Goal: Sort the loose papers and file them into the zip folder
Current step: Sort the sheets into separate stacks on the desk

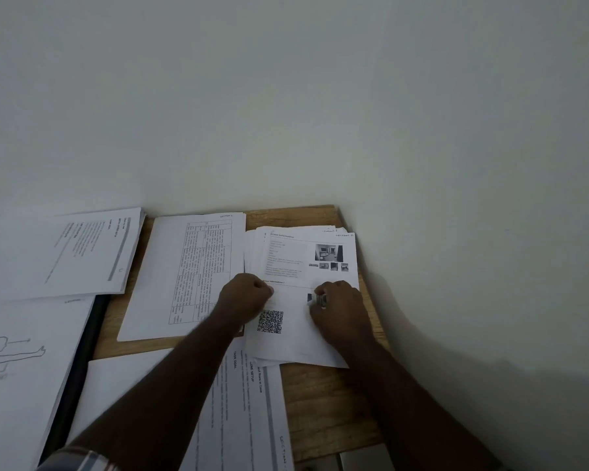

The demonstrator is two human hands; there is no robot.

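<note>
Pale wall (pixel 286 96) fills the upper half & the right side. Below it a wooden table (pixel 323 402), pushed into the corner, carries the papers.

Largest sheet: sketch page (pixel 21 368) w/ a line-drawn figure, arm out, at the left edge. It lies over a dark flat thing (pixel 79 362) running along its right side; can't tell if that's the zip folder, & nothing shows inside it.

Far left, by the wall: text stack (pixel 58 253), several sheets, turned sideways. Next to it, centre: table-grid page (pixel 187 277), printed grid w/ small text, just beside the right-hand stack.

Near edge, centre: another printed page (pixel 245 419) w/ a grey bar & handwriting at its bottom, partly under the left forearm & tucked under the QR stack.

Right, near the wall: QR stack (pixel 286 345), a fanned pile of loose sheets, top one showing small photos, text & a QR code. Both hands rest on this pile.

Left hand (pixel 245 297): fingers curled under, knuckles up, pressing on the stack's left edge; what its grip holds, if anything, can't tell. Right hand (pixel 340 311): fingers bent down onto the top sheet's right part, a ring on one finger; grip hidden under the hand, so can't tell either.

Checked sleeve (pixel 79 460) at bottom left.
</note>
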